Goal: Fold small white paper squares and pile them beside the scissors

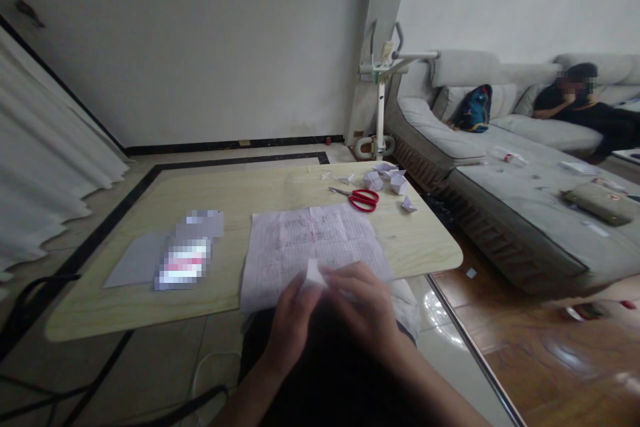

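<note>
Between my two hands is a small piece of folded white paper (313,273), held over the near edge of the table. My left hand (294,313) is closed on its left side. My right hand (367,300) grips it from the right, its fingers a little blurred. Beneath and beyond the hands lies a large creased sheet with printed text (280,240). Red-handled scissors (364,199) rest just past that sheet's far edge. Several folded paper pieces (373,180) are grouped at the table's far right corner.
On the pale wooden table (230,187), a lit phone (183,260), pixelated, and white paper (133,260) lie at the left. A grey sofa (530,193) with a backpack (475,109) and a seated person (570,103) stands to the right. A white exercise machine (381,107) is behind the table.
</note>
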{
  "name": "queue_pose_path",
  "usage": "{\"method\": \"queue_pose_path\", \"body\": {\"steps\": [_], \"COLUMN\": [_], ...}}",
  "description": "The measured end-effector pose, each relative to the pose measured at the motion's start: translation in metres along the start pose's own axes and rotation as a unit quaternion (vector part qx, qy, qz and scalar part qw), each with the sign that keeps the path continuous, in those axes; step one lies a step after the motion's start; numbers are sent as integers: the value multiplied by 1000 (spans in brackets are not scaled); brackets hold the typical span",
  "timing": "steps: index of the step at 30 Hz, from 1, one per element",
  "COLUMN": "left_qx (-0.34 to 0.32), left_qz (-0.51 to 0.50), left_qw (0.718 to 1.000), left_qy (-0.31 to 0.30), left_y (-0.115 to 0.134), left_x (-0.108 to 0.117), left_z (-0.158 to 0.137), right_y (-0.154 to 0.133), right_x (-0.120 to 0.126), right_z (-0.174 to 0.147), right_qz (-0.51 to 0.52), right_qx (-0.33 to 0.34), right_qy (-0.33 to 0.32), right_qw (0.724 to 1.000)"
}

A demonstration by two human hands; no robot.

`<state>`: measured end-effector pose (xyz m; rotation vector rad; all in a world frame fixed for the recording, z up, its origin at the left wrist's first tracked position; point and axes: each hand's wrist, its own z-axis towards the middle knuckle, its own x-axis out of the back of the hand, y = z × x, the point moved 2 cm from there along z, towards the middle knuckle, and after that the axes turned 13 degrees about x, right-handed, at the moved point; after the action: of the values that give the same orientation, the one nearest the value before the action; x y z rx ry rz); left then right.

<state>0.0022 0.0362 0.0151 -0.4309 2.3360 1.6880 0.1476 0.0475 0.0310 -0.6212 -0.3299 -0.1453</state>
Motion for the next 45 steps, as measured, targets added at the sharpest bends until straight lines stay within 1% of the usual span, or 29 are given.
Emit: {"method": "queue_pose_path", "body": {"steps": [2, 5, 9, 11, 13, 16, 19, 23, 27, 32, 34, 37, 40, 43, 45], "left_qx": [5, 13, 41, 44, 39, 16, -15, -51, -54, -38, -51, -95, -127, -149, -150], "left_qz": [-1, -16, -78, -92, -75, -14, 49, 106, 124, 144, 152, 129, 113, 140, 166], "left_qw": [1000, 999, 994, 992, 995, 999, 999, 993, 991, 987, 986, 987, 985, 979, 974], "left_qy": [-1, -25, -66, -67, -53, -27, -13, 4, 16, 57, 47, 24, 39, 24, 11], "left_y": [6, 8, -1, -3, -1, 8, 15, 13, 7, -1, -5, -11, -15, -12, -9], "left_x": [-2, -5, -6, -7, -8, -10, -10, -7, -3, 3, 6, 10, 14, 13, 12], "left_z": [0, 0, 3, 3, 2, -1, -4, -4, -3, -1, 2, 6, 7, 4, 2], "right_y": [1, 2, 1, 0, -1, -1, 0, 0, -1, -1, -1, -1, -1, -1, -1], "right_x": [-1, -2, -2, -2, -2, -1, -1, 1, 2, 0, 0, 1, 2, 3, 3], "right_z": [0, -1, -2, -2, -2, -2, -1, -1, 0, 1, 1, 1, 1, 1, 1], "right_qz": [-6, -11, -2, 2, 4, 4, 6, 3, 5, 20, 21, 20, 21, 22, 23], "right_qx": [-7, -9, -14, -17, -17, -21, -27, -25, -23, -44, -48, -53, -61, -69, -73], "right_qy": [2, 9, 22, 35, 47, 57, 51, 41, 33, 40, 43, 43, 35, 24, 16], "right_qw": [1000, 1000, 1000, 999, 999, 998, 998, 999, 999, 998, 998, 997, 997, 997, 997]}}
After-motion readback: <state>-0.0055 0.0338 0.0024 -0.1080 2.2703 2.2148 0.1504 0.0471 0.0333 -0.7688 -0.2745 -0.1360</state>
